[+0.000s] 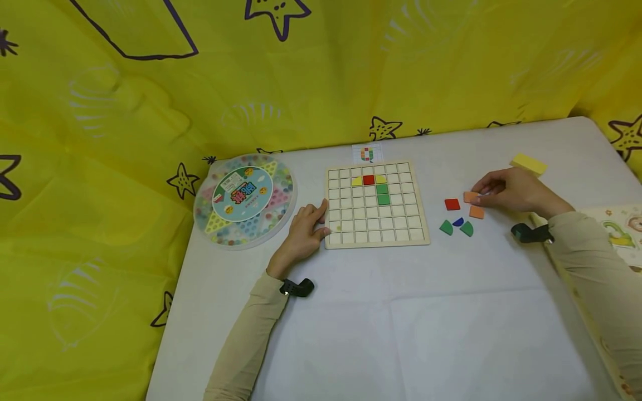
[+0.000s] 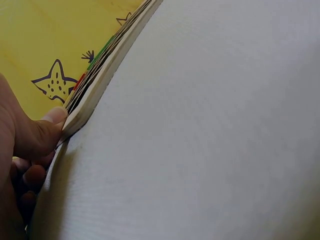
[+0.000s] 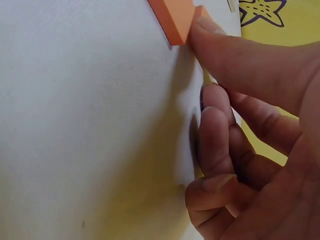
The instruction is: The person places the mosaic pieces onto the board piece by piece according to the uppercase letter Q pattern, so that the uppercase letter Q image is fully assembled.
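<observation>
Seemingly at pick-up step, pinching orange tile (image 1: 470,196) in right hand (image 1: 518,191), between wooden grid board (image 1: 373,224) and table's (image 1: 341,340) right edge, spread left hand (image 1: 302,234) touching board's left side, likely needing clean lift next.

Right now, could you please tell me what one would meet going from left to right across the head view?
Round game box, left hand, wooden grid board, loose red square, right hand, printed board at the right edge.
</observation>
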Available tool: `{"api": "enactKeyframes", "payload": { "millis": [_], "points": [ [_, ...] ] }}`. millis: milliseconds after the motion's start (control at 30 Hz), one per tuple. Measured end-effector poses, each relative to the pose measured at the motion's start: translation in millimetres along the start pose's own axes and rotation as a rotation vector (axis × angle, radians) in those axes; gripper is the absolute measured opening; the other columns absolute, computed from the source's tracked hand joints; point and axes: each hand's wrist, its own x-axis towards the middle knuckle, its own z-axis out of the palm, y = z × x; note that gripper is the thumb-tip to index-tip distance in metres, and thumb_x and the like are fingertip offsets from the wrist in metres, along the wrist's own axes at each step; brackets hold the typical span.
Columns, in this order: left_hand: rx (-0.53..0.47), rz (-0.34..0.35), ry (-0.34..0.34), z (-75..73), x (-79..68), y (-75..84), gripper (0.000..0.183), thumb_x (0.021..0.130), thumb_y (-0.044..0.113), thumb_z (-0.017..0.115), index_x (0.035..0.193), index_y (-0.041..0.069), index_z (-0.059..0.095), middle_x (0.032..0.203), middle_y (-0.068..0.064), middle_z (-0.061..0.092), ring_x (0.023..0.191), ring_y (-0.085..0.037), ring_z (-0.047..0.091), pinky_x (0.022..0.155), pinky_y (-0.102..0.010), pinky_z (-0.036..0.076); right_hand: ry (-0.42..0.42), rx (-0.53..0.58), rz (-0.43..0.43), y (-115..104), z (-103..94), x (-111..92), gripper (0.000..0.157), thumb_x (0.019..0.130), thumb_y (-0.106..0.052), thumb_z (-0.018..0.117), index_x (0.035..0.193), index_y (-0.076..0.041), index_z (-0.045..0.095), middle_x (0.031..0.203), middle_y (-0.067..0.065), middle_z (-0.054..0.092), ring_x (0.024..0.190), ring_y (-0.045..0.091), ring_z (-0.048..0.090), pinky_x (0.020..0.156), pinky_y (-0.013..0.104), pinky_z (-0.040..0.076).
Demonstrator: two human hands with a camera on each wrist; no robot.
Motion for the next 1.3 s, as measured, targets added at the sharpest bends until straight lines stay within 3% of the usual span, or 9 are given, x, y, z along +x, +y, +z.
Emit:
{"api": "enactKeyframes", "payload": {
  "millis": [267, 467, 600, 800, 1033, 1300],
  "points": [
    [0.0, 0.0, -0.002, 0.2, -0.2, -1.5, 0.072, 0.101, 0.014, 0.069, 0.163, 0.0, 0.037, 0.104, -0.009, 0.054, 0.095, -0.025, 0.039, 0.09, -0.037, 0.027, 0.027, 0.015, 0.033, -3.3, 2.1, 1.4, 0.047, 0.096, -0.04, 0.079, 0.115, 0.003, 0.069, 0.103, 0.014, 0.072, 0.091, 0.023, 0.059, 0.071, 0.023, 0.045],
    [0.007, 0.011, 0.0, 0.1, 0.7, -1.6, 0.071, 0.1, 0.015, 0.07, 0.163, 0.0, 0.038, 0.103, -0.008, 0.052, 0.095, -0.024, 0.038, 0.09, -0.036, 0.027, 0.056, 0.094, 0.034, -8.9, 5.6, 3.8, 0.047, 0.102, -0.031, 0.072, 0.135, 0.0, 0.06, 0.106, 0.015, 0.07, 0.085, 0.012, 0.057, 0.073, 0.022, 0.044],
    [0.009, 0.016, 0.004, 0.6, 1.2, -2.3, 0.071, 0.1, 0.015, 0.07, 0.162, 0.0, 0.039, 0.101, -0.007, 0.051, 0.094, -0.023, 0.037, 0.089, -0.036, 0.026, 0.061, 0.134, 0.041, -15.2, 8.6, 7.4, 0.054, 0.104, -0.042, 0.067, 0.146, -0.01, 0.056, 0.104, 0.013, 0.067, 0.09, 0.016, 0.054, 0.076, 0.026, 0.042],
    [-0.001, 0.006, 0.002, 0.7, 1.4, -2.9, 0.071, 0.1, 0.014, 0.069, 0.163, 0.001, 0.038, 0.102, -0.007, 0.051, 0.094, -0.023, 0.036, 0.09, -0.036, 0.026, 0.082, 0.191, 0.029, -27.1, 14.8, 13.6, 0.046, 0.105, -0.042, 0.065, 0.14, -0.013, 0.063, 0.104, 0.011, 0.064, 0.093, 0.022, 0.052, 0.077, 0.03, 0.041],
    [0.006, 0.015, 0.009, 0.1, 0.8, -2.3, 0.072, 0.1, 0.015, 0.07, 0.162, 0.0, 0.038, 0.102, -0.007, 0.052, 0.096, -0.024, 0.039, 0.091, -0.036, 0.027, 0.127, 0.199, -0.019, -43.0, 27.8, 23.6, 0.039, 0.101, -0.028, 0.074, 0.135, -0.01, 0.068, 0.116, 0.016, 0.07, 0.091, 0.015, 0.061, 0.07, 0.025, 0.049],
    [0.0, 0.014, 0.007, 0.4, 0.1, -2.0, 0.071, 0.1, 0.014, 0.07, 0.162, 0.0, 0.039, 0.102, -0.007, 0.052, 0.094, -0.023, 0.038, 0.089, -0.035, 0.027, 0.095, 0.225, -0.053, -64.8, 41.0, 35.1, 0.039, 0.101, -0.026, 0.074, 0.136, -0.009, 0.068, 0.119, 0.02, 0.074, 0.092, 0.017, 0.065, 0.069, 0.024, 0.051]
  ]
}}
